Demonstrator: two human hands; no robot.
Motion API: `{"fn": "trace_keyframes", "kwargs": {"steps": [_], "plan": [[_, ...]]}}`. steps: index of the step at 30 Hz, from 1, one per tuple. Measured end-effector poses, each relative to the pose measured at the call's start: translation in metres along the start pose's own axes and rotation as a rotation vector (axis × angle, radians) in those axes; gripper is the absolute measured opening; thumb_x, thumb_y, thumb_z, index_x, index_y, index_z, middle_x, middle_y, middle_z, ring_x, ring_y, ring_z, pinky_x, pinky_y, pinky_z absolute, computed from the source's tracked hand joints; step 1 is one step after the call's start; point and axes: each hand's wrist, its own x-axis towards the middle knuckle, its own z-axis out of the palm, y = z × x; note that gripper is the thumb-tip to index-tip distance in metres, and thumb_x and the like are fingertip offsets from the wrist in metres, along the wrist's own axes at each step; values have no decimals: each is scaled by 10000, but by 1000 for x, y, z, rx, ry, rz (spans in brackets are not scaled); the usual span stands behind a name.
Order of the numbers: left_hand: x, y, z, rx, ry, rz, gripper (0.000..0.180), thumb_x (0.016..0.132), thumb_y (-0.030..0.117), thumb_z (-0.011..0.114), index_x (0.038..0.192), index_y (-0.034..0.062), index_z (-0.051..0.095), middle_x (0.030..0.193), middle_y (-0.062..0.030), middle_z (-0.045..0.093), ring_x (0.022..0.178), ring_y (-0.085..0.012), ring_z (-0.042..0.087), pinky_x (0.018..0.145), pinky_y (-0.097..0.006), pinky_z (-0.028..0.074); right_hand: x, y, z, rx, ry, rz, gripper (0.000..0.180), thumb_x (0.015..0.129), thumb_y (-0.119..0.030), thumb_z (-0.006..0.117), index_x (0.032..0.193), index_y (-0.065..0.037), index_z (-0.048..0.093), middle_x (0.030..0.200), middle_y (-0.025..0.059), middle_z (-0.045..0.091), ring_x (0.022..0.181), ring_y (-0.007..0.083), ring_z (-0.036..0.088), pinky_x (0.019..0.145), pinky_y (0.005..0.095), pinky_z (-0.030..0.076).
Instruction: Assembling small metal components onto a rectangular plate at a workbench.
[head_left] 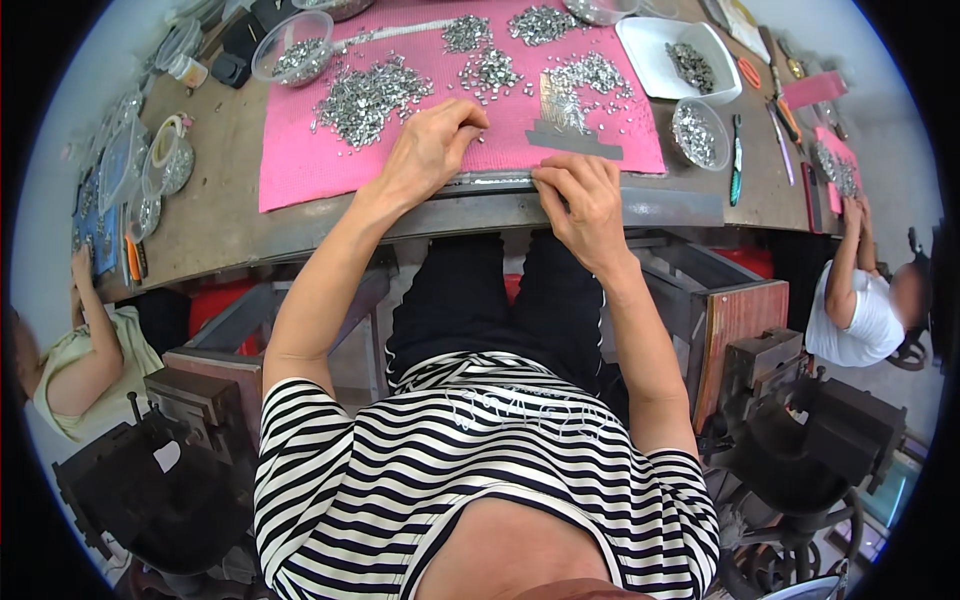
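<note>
Centrally, right hand [585, 208] at slim strip [490, 182], metallic bits [370, 100]; textured pink mat [300, 165]

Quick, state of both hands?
Left hand: fingers curled over the pink mat; can't tell if holding anything.
Right hand: fingers bent at the metal strip; grip unclear.

Bright | metal pieces [372, 98] glint | dimmer beneath bench [215, 225] | edges fisheye-bent, corners black

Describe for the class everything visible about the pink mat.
The mat is bright pink, roughly rectangular and finely textured, perhaps rubbery. It lies flat on the brown table. Heaps of small silvery pieces and a flat grey piece rest on it. The left hand is over its near part; contact cannot be told.
</note>
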Motion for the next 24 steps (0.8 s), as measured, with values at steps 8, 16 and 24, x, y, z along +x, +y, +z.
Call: {"fn": "trace_keyframes", "kwargs": {"steps": [8, 16, 24], "plan": [[-12, 11, -18, -63, 26, -183, 142, 896, -8, 684, 1037, 6, 684, 924, -99, 712, 854, -182, 690, 750, -303, 537, 22, 11, 5, 50, -104, 46, 112, 860, -63, 714, 970, -74, 730, 899, 48, 669, 887, 232, 635, 863, 375, 419], [-23, -8, -21, 64, 64, -78, 149, 901, 7, 693, 1050, 4, 695, 951, -91, 726, 861, -177, 693, 765, -305, 544, 61, 4, 49, 87, -131, -22, 112, 895, -110, 684, 982, -79, 749, 831, 66, 631, 833, 258, 620, 845, 382, 414], [-33, -3, -34, -135, 100, -270, 172, 891, 1, 693, 1061, 23, 705, 975, -77, 724, 882, -181, 682, 795, -302, 538, 72, -2, 75, 47, -205, -102, 123, 877, -139, 697, 980, -84, 736, 874, 82, 624, 903, 269, 606, 865, 407, 423]]}}
